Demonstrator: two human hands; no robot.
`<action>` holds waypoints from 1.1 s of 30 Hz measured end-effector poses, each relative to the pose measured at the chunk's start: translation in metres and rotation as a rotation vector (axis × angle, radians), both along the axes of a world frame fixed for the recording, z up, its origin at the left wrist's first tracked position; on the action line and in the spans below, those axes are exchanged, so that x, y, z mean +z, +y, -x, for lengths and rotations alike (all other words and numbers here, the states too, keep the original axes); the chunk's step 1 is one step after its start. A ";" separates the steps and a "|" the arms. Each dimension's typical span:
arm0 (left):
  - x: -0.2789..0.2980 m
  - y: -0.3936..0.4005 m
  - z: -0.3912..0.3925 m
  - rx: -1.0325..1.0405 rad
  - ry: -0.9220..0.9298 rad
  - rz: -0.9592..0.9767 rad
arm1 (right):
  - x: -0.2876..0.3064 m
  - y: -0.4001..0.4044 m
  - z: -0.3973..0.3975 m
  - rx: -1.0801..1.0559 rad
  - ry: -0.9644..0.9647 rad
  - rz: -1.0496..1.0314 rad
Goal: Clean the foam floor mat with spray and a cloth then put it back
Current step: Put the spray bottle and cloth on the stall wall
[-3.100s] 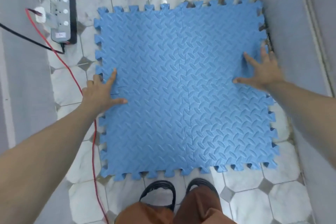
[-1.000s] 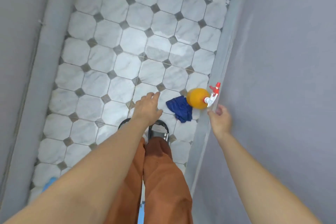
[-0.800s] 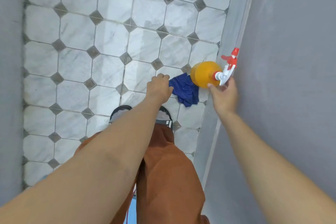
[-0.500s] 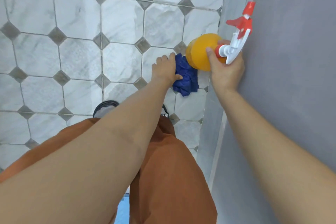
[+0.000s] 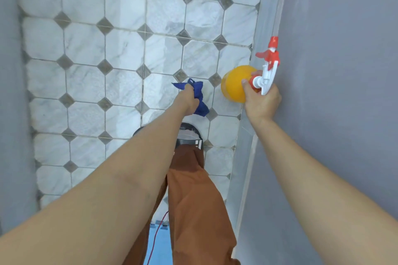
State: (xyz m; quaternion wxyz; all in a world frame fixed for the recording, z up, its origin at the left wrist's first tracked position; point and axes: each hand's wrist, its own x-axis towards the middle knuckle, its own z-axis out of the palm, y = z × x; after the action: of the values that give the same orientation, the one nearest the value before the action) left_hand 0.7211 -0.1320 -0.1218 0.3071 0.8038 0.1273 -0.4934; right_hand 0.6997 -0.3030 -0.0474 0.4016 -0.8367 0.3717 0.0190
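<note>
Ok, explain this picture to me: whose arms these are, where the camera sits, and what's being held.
There is no machine: the camera is worn on a person's head and looks down past their own arms. The left hand grips a dark blue cloth, lifted off the tiled floor. The right hand holds an orange spray bottle with a red and white trigger, close to the grey wall. Below are orange trousers and a dark sandal. A blue corner of the foam mat shows at the bottom edge.

left of the fingers (image 5: 189,92) gripping the cloth (image 5: 199,101), bare tiled floor (image 5: 107,49) lies open. the wall (image 5: 333,49) stands just right of the fingers holding the spray bottle (image 5: 235,86), blocking passage there.
</note>
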 end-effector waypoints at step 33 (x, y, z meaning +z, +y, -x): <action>0.773 0.234 -0.348 0.743 -0.476 0.680 | 0.688 0.132 -0.319 0.178 -0.503 -0.068</action>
State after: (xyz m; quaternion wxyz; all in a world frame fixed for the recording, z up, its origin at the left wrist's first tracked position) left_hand 1.0687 0.1020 0.6513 0.7228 0.6497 0.1629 -0.1701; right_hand 1.0188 -0.1714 0.6410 0.5062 -0.8305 0.1844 -0.1417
